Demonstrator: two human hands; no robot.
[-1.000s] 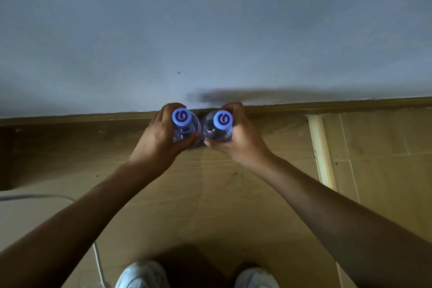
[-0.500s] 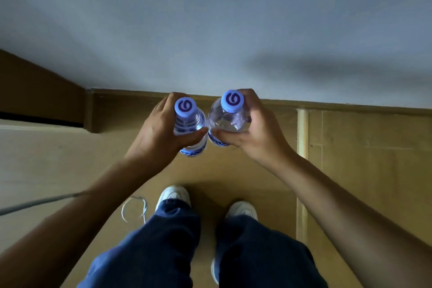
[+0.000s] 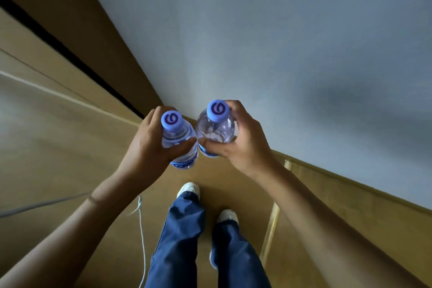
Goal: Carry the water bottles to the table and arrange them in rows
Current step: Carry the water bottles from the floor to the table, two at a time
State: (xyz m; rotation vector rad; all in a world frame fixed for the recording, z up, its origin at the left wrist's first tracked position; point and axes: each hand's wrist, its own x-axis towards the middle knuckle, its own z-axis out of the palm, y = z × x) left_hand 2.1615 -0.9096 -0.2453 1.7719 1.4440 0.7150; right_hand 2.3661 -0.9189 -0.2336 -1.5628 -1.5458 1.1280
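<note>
At the far left a grey cable [image 3: 35,206] is lying across the tan floor [image 3: 58,147], with a thinner white cord [image 3: 141,229] trailing beside the person's leg. The left hand [image 3: 149,147] is gripping the left bottle [image 3: 178,140] in mid-air, its fingers [image 3: 156,117] curling round the far side and the thumb pressing across the front. The bottle is clear ribbed plastic, and its lilac cap [image 3: 171,120] is carrying a dark purple swirl like a "6"; a blue label band is peeking out at the bottom, its writing too blurred to read. Touching it on the right, the right bottle [image 3: 216,128] is sitting in the right hand [image 3: 243,145], whose fingers are wrapping its smooth rounded shoulder; its cap [image 3: 217,110] is showing the same swirl. Below, blue jeans [image 3: 187,241] and white shoes [image 3: 189,189] are showing. A pale grey wall [image 3: 280,42] with a wooden skirting board [image 3: 350,192] is standing just ahead.
</note>
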